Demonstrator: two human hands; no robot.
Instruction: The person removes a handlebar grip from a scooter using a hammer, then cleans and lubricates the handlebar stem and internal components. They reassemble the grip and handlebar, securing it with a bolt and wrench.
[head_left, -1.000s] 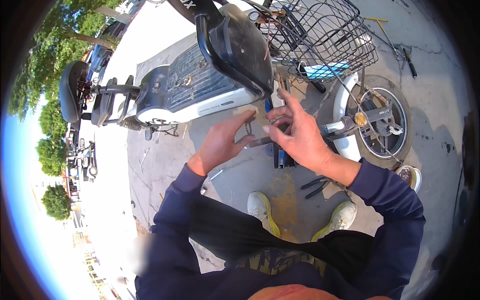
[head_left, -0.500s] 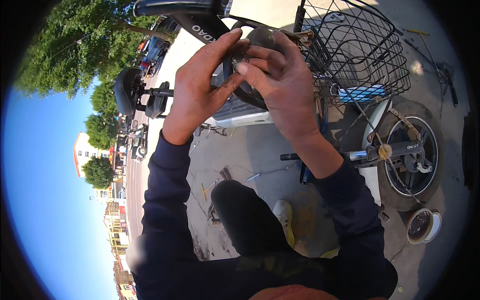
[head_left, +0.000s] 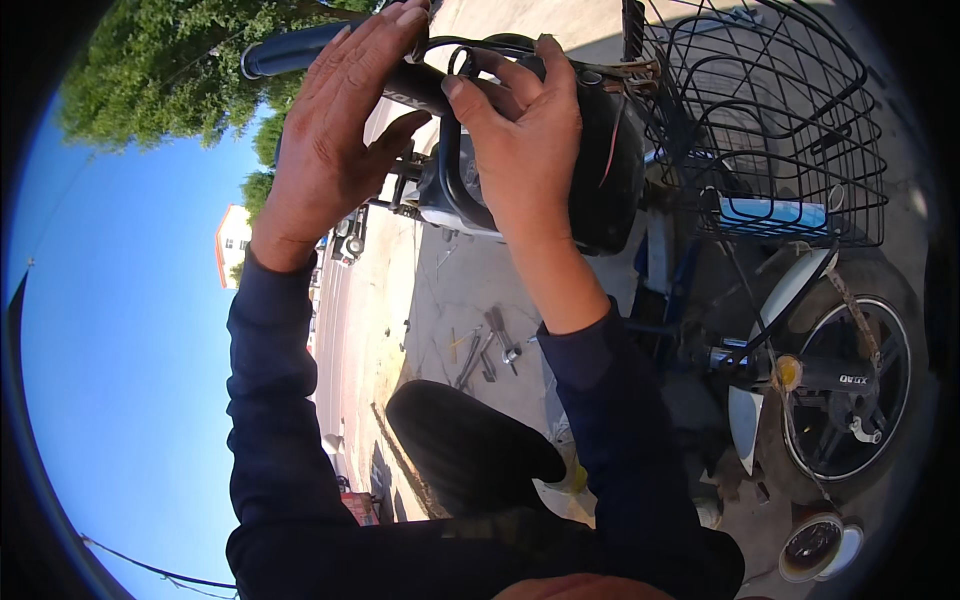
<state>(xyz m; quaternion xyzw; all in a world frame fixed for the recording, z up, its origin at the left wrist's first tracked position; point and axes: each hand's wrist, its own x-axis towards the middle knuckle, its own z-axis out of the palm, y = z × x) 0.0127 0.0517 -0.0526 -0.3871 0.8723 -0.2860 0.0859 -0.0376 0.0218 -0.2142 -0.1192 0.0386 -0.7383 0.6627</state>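
Note:
My left hand (head_left: 335,130) reaches up over a dark padded tube (head_left: 300,50) of an electric bike, fingers stretched out together and thumb apart. Its fingertips are at the upper edge of view, beside the tube. My right hand (head_left: 530,150) is close by, thumb and bent fingers closed at a thin black cable loop (head_left: 461,60). Whether a small part is also between those fingers is hidden. Behind and beneath this hand are a curved black tube (head_left: 452,165) and a dark rounded housing (head_left: 610,160).
A black wire basket (head_left: 715,110) with a blue face mask (head_left: 770,214) is at the right. Below it are the front wheel (head_left: 850,395) and a bowl of dark liquid (head_left: 812,548). Several hand tools (head_left: 500,345) lie on the ground beyond my knee (head_left: 460,430).
My hands have moved apart; they were fingertip to fingertip around a small part. The left moved left and up to the dark tube, the right slightly left. The view has shifted too.

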